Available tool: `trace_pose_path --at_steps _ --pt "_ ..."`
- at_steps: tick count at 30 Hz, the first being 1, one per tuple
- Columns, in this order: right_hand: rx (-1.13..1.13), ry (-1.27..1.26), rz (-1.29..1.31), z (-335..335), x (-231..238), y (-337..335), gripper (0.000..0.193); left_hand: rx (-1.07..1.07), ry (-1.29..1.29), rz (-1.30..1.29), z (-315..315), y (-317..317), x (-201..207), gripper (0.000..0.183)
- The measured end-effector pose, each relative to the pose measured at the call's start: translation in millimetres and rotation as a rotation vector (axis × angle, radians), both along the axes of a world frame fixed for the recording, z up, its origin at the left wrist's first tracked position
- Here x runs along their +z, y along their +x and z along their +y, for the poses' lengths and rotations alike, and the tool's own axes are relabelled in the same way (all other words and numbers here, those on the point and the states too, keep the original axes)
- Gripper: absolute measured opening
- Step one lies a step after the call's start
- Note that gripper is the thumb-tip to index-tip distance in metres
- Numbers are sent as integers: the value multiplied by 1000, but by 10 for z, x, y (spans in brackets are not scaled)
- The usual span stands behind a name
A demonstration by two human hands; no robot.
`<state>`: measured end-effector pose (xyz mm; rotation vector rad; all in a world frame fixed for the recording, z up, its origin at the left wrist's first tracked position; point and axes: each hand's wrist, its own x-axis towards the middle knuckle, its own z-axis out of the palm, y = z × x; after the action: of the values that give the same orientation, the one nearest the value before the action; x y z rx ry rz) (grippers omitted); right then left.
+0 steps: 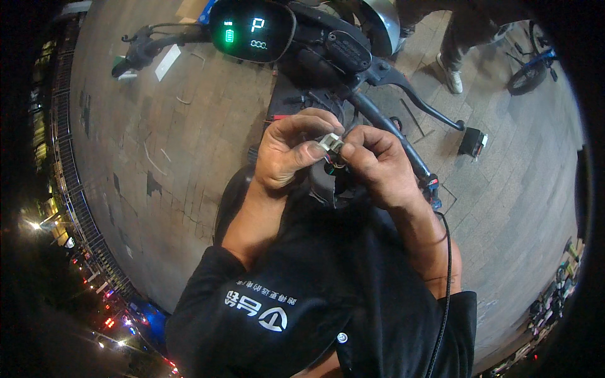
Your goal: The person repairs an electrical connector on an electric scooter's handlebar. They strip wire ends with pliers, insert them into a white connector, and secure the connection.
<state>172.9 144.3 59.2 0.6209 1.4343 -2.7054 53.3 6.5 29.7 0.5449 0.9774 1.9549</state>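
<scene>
Between my fingertips is a small white wire connector [331, 142], with thin wires [337, 165] trailing below it. My left hand [291, 150] pinches it from the left, thumb and fingers pressed together. From the right, my right hand [377, 157] grips the connector's other side with thumb and forefinger. Both hands are closed and meet in front of my chest, over the scooter's black body. Just past them lies the scooter's handlebar [384, 116] with a black brake lever [419, 101]. Whether the connector is one piece or two joined halves I cannot tell.
A lit round-cornered display [252, 31] sits on the handlebar, left of a black oval reservoir cap [348, 51]. On the paving lie a small black box [472, 142] and a white strip [167, 62]. Another person's leg and shoe [450, 74] stand at the upper right near a blue bicycle [532, 70].
</scene>
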Motion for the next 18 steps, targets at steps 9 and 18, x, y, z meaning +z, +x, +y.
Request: trace_pose_path --at_steps 9,18 --pt "-13 58 -50 -3 -2 -17 17 -48 -36 86 12 -82 49 26" --pt "-26 46 -70 -20 15 -42 18 -23 -113 189 -19 -100 166 25"
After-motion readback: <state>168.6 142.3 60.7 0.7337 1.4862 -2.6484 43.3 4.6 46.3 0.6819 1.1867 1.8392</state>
